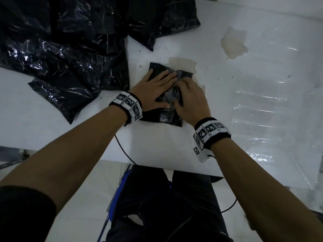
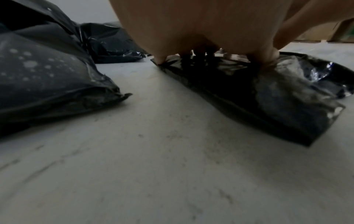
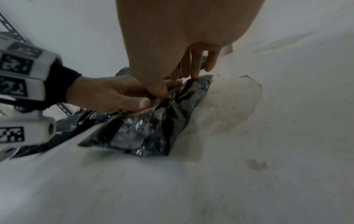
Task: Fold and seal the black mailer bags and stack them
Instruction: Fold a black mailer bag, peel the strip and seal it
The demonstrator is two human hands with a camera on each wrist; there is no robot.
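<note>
A small folded black mailer bag (image 1: 167, 117) lies on the white table (image 1: 52, 133) straight ahead of me. My left hand (image 1: 153, 88) lies flat on its left half with straight fingers pressing down. My right hand (image 1: 192, 100) presses on its right half with bent fingers, tips on the crinkled plastic. In the left wrist view the bag (image 2: 277, 97) sits flattened under my left hand (image 2: 191, 30). In the right wrist view my right hand (image 3: 182, 30) pushes its thumb and fingertips into the bag (image 3: 145, 133) beside my left hand (image 3: 107, 94). Much of the bag's top is hidden by both hands.
A loose pile of black mailer bags (image 1: 61, 49) fills the table's far left, close to my left wrist, and shows as the bag pile (image 2: 47, 75) in the left wrist view. A clear plastic sheet (image 1: 262, 102) covers the right side. Brownish stains (image 1: 234, 42) mark the tabletop. A black cable (image 1: 122, 147) hangs over the near edge.
</note>
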